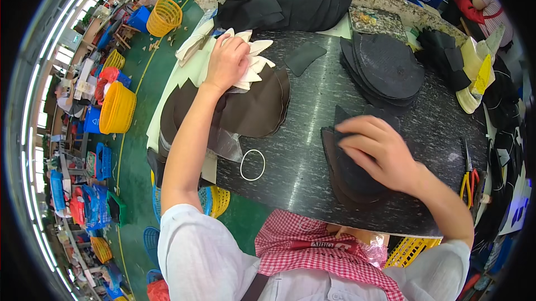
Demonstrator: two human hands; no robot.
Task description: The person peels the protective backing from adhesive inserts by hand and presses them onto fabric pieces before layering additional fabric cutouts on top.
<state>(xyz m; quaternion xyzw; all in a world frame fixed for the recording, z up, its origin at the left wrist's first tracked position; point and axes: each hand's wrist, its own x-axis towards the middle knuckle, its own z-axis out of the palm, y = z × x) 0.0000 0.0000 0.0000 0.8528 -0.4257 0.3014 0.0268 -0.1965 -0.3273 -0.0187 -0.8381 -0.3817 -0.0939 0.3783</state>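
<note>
My left hand point(228, 62) is over a pile of cream fabric pieces point(258, 62) with zigzag edges, its fingers curled onto them at the far left of the table. Under and in front of that pile lie dark brown rounded sheets point(251, 109). Above a stack of dark rounded pieces point(357, 175) at the near right hovers my right hand point(377, 150), slightly blurred, its fingers loosely bent and apart. Nothing shows between them. A single small dark piece point(305, 57) lies between the piles.
A white ring-shaped band point(252, 165) lies near the table's front left. Black rounded pieces point(389, 66) are stacked at the back right, and black sheets point(285, 2) are heaped at the far edge. Scissors point(469, 175) with red and yellow handles lie at the right. Yellow baskets point(117, 106) stand left.
</note>
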